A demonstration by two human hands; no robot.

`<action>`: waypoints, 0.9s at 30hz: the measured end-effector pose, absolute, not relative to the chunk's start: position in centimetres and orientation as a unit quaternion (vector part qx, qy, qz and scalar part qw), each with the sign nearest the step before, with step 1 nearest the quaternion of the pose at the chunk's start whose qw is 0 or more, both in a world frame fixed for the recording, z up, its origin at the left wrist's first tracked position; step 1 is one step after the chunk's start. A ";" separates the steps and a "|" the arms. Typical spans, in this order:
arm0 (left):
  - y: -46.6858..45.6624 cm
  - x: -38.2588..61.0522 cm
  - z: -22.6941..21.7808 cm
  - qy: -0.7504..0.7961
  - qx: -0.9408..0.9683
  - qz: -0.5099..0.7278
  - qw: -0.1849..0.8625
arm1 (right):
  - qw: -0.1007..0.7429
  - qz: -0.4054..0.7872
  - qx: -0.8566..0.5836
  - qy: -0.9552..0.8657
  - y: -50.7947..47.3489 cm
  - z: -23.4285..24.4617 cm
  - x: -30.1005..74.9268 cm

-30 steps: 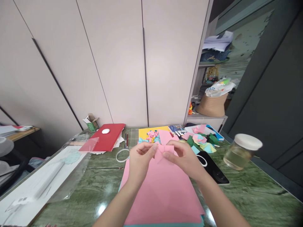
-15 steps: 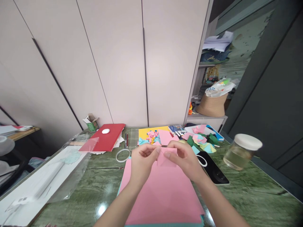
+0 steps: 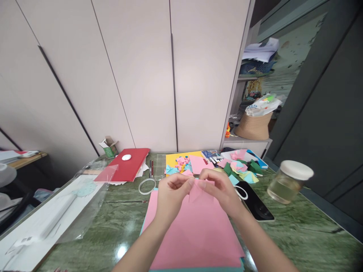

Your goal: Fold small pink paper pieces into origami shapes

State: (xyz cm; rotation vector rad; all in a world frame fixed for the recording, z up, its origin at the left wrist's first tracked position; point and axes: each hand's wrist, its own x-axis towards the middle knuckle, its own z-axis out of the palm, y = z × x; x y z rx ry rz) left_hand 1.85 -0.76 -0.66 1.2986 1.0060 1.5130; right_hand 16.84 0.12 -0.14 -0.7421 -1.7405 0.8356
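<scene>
A small folded piece of pink paper (image 3: 202, 193) is held between both hands, above a stack of pink sheets (image 3: 193, 234) with blue-green sheets beneath. My left hand (image 3: 173, 190) pinches its left upper edge between thumb and forefinger. On the other side, my right hand (image 3: 220, 189) grips its upper right part, thumb on the near face. The fingertips of the two hands are close together. Exact creases in the paper are too blurred to make out, and its colour merges with the stack below.
A phone (image 3: 256, 202) with a white ring (image 3: 241, 192) lies right of the stack, near a lidded jar (image 3: 290, 181). Folded coloured papers (image 3: 241, 166) sit behind. Leftward are a silvery ring (image 3: 147, 186), two pens (image 3: 151, 169), a red folder (image 3: 129, 165) and a white board (image 3: 42, 223).
The folded pink paper has shifted shape: its lower part now spreads wider and looks more pointed on the left. Both hands stay in nearly the same place, still pinching it.
</scene>
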 end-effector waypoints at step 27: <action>-0.4 1.9 -1.2 0.397 0.529 0.611 0.435 | 0.459 0.341 -0.311 -0.759 0.3 -0.4 16.9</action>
